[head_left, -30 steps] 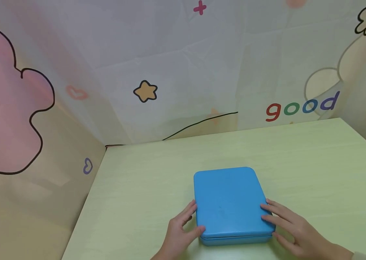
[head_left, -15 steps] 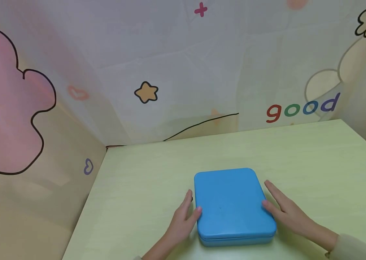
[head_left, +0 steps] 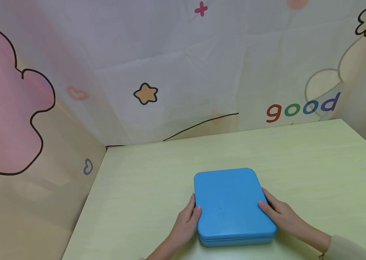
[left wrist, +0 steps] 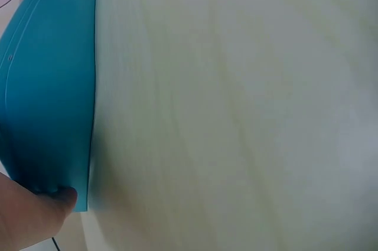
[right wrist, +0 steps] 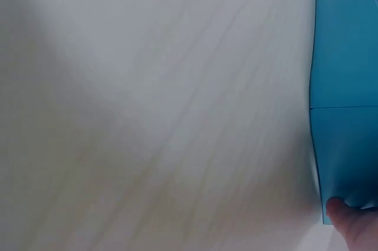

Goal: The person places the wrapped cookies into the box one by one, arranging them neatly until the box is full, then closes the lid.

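Note:
In the head view a flat blue box [head_left: 233, 204] with rounded corners and a lid seam lies on the table, its lid closed. My left hand [head_left: 184, 224] grips its left edge, thumb on the lid and fingers along the side. At the right edge my right hand [head_left: 283, 216] holds it the same way. The left wrist view shows the side of the box [left wrist: 53, 85] with part of the left hand [left wrist: 29, 212] at its lower end. In the right wrist view, a digit of the right hand [right wrist: 351, 221] touches the box [right wrist: 345, 74]. Most fingers are hidden.
The pale green table [head_left: 144, 180] spreads around the box on all sides. Behind it hangs a light cloth [head_left: 183, 90] printed with a star, a flower and the word "good". More printed cloth [head_left: 4, 209] stands along the left edge.
Both hands shifted from the box's near corners farther up its sides. Half a second ago the fingers stood off the sides; now they are against them. The box stays about where it was.

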